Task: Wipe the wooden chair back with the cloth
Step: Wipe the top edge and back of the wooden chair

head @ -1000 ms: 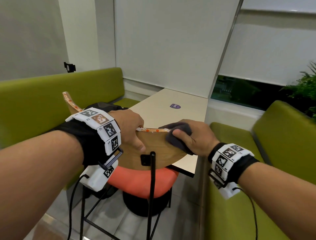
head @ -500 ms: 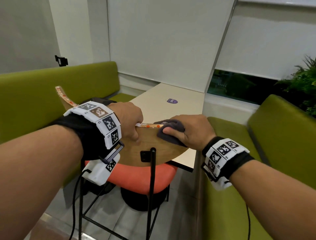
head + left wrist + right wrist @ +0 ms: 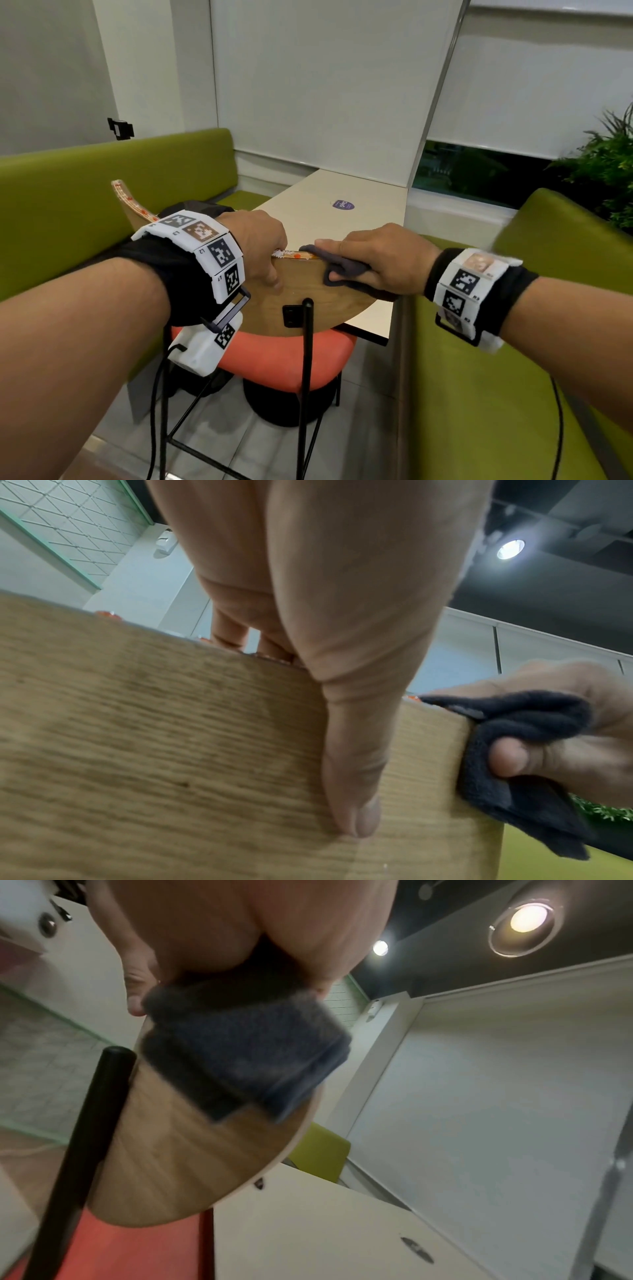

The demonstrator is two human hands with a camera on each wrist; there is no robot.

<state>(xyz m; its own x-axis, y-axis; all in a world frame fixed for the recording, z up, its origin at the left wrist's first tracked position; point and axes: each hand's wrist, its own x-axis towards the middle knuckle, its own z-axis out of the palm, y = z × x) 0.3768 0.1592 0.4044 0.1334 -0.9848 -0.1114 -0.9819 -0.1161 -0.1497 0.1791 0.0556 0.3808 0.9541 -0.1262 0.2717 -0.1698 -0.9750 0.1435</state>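
Your right hand pinches the cloth over the chair back rim; your left hand, gripping the rim just beside, blocks that way.

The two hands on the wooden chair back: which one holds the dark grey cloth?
The right hand holds the dark grey cloth over the wooden chair back; the left hand grips the edge bare.

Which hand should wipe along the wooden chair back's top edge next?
The right hand: it already grips the dark grey cloth folded over the wooden chair back. The left hand only steadies that back.
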